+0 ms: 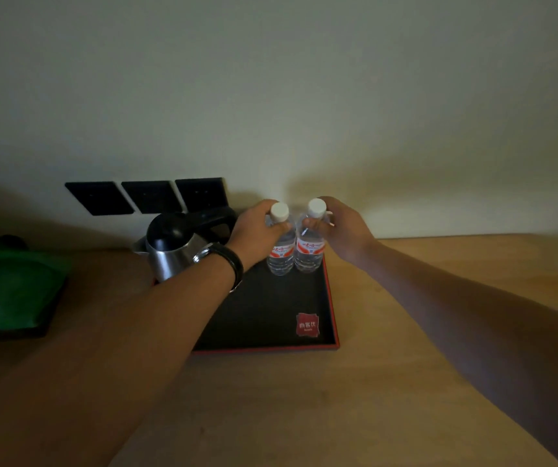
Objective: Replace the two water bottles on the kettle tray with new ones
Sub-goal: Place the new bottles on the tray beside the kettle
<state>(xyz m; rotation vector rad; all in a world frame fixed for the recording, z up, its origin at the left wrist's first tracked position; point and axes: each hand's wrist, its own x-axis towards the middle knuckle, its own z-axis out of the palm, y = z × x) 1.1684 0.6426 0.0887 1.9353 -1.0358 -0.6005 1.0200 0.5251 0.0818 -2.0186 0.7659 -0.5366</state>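
Observation:
Two clear water bottles with white caps and red-and-white labels stand upright side by side at the back right corner of a black tray with a red rim. My left hand grips the neck of the left bottle just under its cap. My right hand grips the neck of the right bottle the same way. Both bottle bases appear to rest on the tray. A steel kettle with a black lid and handle stands at the tray's back left, partly hidden behind my left forearm.
The tray lies on a light wooden counter against a pale wall. Three black wall sockets sit behind the kettle. A green object lies at the far left. A red logo card lies in the tray's front right.

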